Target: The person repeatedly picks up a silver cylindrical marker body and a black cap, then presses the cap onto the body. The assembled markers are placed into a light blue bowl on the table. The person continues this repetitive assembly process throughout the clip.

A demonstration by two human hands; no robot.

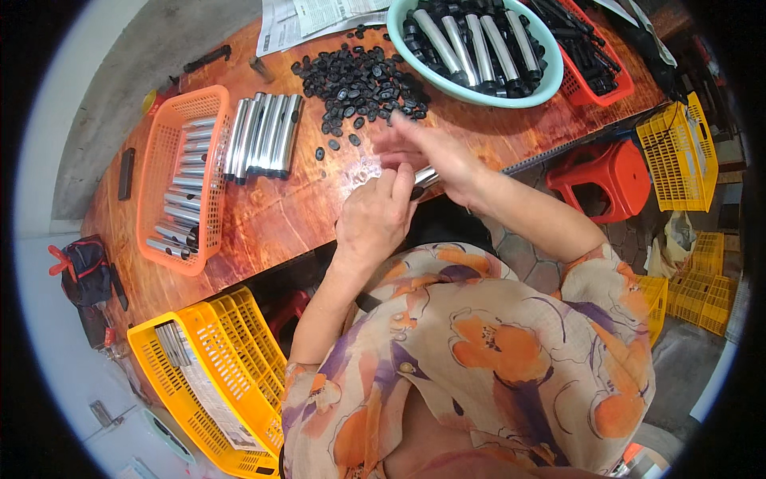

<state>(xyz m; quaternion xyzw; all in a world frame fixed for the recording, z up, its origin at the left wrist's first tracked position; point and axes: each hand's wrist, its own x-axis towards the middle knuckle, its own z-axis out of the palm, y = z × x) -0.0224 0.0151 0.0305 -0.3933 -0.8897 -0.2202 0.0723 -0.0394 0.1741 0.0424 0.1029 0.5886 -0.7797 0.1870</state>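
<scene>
My left hand [373,214] grips a short silver metal tube [425,177] at the near edge of the wooden table [279,215]. My right hand [427,150] rests on the tube's far end, its fingers stretched toward a heap of small black caps [359,84]. Whether a cap sits between those fingers is hidden. A row of finished silver tubes [263,136] lies on the table to the left of my hands.
An orange basket [159,168] with several tubes stands at the left. A teal bowl [471,92] of black-ended tubes and a red basket [594,88] sit at the back right. Yellow crates [215,383], a red stool [602,176] and papers [303,20] surround the table.
</scene>
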